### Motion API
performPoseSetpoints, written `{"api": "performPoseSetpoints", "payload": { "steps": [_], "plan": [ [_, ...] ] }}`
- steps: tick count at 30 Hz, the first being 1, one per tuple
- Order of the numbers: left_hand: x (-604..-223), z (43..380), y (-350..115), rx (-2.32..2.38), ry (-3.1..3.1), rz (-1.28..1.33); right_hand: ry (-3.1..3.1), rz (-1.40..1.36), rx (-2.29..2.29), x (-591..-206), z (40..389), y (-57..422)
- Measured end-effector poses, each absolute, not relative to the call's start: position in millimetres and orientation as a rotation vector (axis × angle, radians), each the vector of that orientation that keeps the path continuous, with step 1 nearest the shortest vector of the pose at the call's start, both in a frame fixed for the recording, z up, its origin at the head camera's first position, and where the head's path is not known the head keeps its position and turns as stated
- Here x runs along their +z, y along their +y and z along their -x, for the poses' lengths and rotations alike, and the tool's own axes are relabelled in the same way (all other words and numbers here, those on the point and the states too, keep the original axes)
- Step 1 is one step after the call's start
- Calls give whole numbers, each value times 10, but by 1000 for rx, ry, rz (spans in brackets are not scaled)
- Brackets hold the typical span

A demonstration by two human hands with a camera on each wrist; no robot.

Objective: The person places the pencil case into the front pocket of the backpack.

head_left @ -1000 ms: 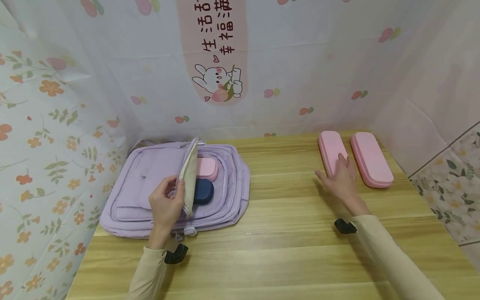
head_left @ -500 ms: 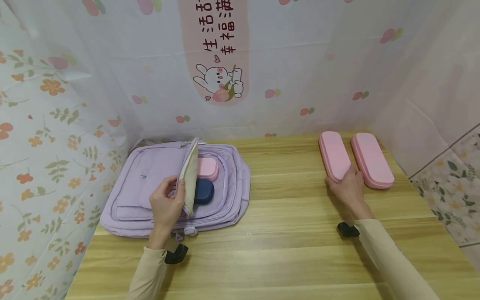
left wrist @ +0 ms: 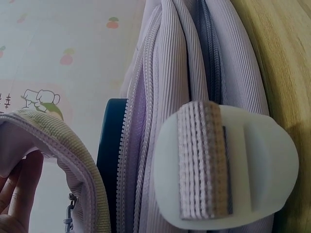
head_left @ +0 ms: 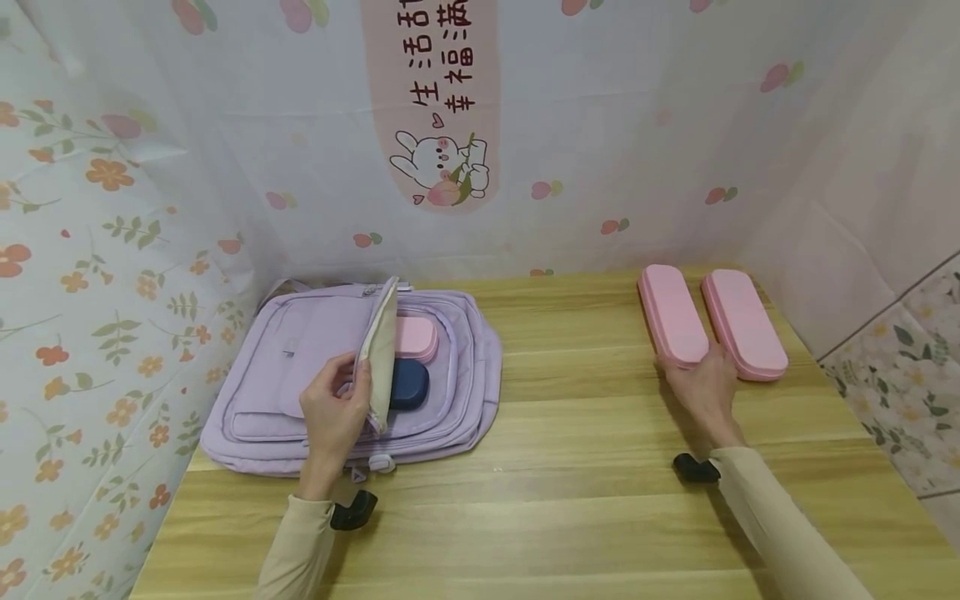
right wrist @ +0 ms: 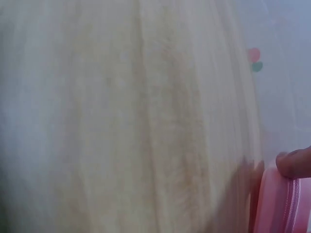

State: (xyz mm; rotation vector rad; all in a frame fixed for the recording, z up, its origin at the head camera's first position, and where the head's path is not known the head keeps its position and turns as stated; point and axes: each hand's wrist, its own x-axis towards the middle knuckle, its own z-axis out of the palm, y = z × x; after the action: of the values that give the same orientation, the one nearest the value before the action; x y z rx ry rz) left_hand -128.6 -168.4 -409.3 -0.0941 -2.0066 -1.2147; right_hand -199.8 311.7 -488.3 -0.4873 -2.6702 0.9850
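One flap (head_left: 383, 358) we're pinching with our left hand (head_left: 333, 412), while our right hand (head_left: 703, 387) is clamping the left pink case (head_left: 672, 315) by its near end on the table (head_left: 540, 517), likely light, stiff, well grasped there.

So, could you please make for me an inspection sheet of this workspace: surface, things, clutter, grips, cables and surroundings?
Surface: wood-grain table.
Job's things: lilac backpack lying down; in its open front pocket, navy case and pink case, partly hidden by the raised flap. At right, left long case and right long case, both pink.
Clutter: tiny pale spot on the table, too small to identify.
Grips: left grip (bare hand) pinches the flap; right grip (bare hand) holds the near end of the left long case.
Cables: nothing seen.
Surroundings: printed cloth behind; flowered cloth at left.
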Motion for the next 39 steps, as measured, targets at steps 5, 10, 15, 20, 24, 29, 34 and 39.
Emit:
{"api": "performPoseSetpoints", "payload": {
  "steps": [5,10,15,20,24,29,34,39],
  "plan": [
    [-4090,1284,-1678,-1215,-2006,90,-2641,430,967,-4859,1970,3062],
    [-4065,1276,-1669,-1208,-2008,93,-2624,348,944,-4746,1945,2925],
    [-4049,1262,-1666,-1205,-2010,102,-2637,295,945,-4677,1921,2789],
    [-4059,1263,-1667,-1210,-2010,98,-2604,201,934,-4655,1904,2678],
    [-4065,1265,-1663,-1221,-2013,89,-2565,118,931,-4641,1889,2591],
    [-4072,1263,-1673,-1234,-2015,79,-2549,11,939,-4622,1857,2446],
    [-4069,1262,-1676,-1230,-2015,87,-2572,-69,936,-4571,1827,2300],
    [-4067,1259,-1661,-1238,-2024,88,-2580,-105,959,-4515,1789,2195]
  ]
}}
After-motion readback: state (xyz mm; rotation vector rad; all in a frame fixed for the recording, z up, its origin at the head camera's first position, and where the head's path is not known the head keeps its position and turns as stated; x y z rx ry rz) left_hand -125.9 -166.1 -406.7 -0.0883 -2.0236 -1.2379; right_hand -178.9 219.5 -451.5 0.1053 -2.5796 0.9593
